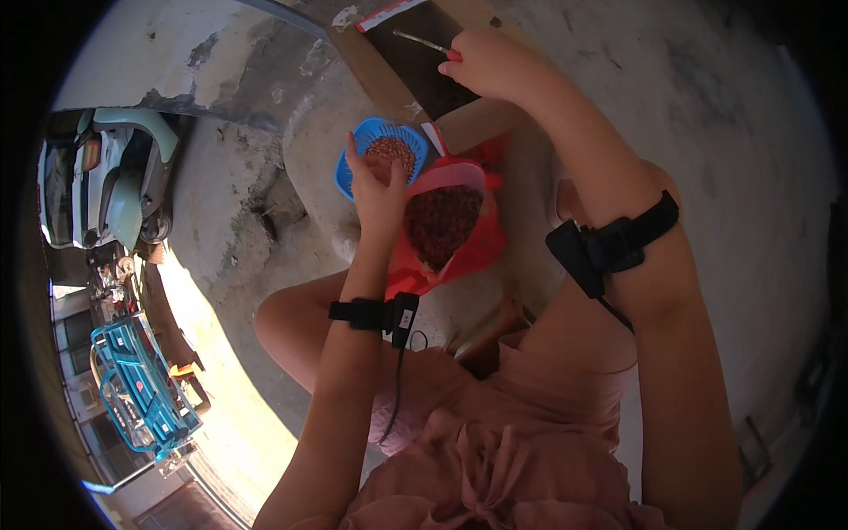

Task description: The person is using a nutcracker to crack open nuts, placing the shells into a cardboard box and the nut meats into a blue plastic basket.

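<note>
My left hand [379, 189] reaches over a blue plastic basket [344, 181] of small reddish-brown kernels, perhaps peanuts [396, 149]. Its thumb and outer finger are spread; the middle fingers dip toward the kernels, and whether they hold any is unclear. Higher up, my right hand [493, 63] grips the red handle of a thin metal-shafted tool [424, 42], probably a screwdriver, pointing left above an open cardboard box [483, 122] with a dark inside. Between my knees, a red plastic bag [487, 245] stands open, filled with dark reddish-brown pieces [444, 222].
Stained concrete floor [715, 132] surrounds me. A pale green scooter [126, 179] stands at the left, with a blue cargo tricycle [142, 384] beyond in sunlight. Black straps with devices are on my left [371, 315] and right [616, 245] arms, each trailing a cable.
</note>
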Demonstrator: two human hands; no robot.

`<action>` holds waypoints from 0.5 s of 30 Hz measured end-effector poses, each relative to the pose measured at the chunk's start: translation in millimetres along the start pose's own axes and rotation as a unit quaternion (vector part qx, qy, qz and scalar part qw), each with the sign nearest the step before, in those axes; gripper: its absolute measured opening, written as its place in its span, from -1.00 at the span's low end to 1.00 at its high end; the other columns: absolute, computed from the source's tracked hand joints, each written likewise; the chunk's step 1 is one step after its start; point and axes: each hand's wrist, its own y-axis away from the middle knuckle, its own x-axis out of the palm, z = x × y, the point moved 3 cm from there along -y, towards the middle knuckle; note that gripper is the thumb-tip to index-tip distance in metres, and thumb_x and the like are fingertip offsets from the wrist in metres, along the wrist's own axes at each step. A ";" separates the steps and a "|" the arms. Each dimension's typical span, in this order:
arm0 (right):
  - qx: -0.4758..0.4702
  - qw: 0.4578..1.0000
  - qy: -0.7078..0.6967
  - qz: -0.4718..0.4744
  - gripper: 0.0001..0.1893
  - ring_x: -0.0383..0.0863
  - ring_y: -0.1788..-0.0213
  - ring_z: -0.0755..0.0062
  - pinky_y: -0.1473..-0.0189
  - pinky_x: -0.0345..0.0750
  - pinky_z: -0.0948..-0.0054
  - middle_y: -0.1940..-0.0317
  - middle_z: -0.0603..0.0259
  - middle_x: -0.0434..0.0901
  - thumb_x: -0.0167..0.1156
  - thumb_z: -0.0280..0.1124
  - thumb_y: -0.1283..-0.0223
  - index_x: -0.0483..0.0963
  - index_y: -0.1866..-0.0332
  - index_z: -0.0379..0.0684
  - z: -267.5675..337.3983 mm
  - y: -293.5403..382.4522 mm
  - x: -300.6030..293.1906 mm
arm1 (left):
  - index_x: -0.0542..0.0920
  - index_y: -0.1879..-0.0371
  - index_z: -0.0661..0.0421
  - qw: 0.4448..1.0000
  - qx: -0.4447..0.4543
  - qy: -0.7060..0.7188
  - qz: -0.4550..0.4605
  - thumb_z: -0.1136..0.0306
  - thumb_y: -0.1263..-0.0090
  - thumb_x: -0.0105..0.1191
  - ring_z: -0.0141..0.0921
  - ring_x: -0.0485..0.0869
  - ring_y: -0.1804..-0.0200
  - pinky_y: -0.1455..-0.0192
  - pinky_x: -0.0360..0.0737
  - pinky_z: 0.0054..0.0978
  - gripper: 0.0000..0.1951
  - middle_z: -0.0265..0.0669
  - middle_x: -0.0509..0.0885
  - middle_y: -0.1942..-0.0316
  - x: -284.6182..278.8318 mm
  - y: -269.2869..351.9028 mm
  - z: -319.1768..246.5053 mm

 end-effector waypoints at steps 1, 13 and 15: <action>-0.009 1.000 0.008 -0.002 -0.68 0.56 0.46 0.09 0.36 0.44 0.18 0.55 0.01 0.55 0.18 -0.18 -0.18 0.51 0.41 -0.30 -0.3 -0.7 -0.4 | 0.02 -0.40 0.22 0.999 -0.026 0.019 -0.002 0.50 -0.23 0.10 -0.41 0.58 0.37 0.28 0.52 -0.46 -0.24 -0.25 0.53 0.40 -4.5 3.5 4.7; -0.019 0.996 0.065 0.050 -0.69 0.59 0.39 0.05 0.31 0.47 0.20 0.51 0.01 0.57 0.16 -0.18 -0.18 0.52 0.40 -0.28 -8.9 -3.6 24.8 | 0.15 -0.36 0.17 0.982 -0.085 0.163 0.041 0.53 -0.30 0.07 -0.50 0.61 0.41 0.37 0.54 -0.58 -0.37 -0.29 0.61 0.39 -17.5 44.3 64.6; -0.037 0.996 0.072 0.042 -0.69 0.60 0.35 0.00 0.26 0.49 0.16 0.47 -0.05 0.58 0.15 -0.21 -0.18 0.55 0.40 -0.30 -9.3 -7.5 30.5 | 0.26 -0.29 0.16 0.967 -0.162 0.183 0.071 0.51 -0.30 0.11 -0.51 0.61 0.42 0.39 0.55 -0.59 -0.45 -0.31 0.61 0.41 -16.1 54.1 85.2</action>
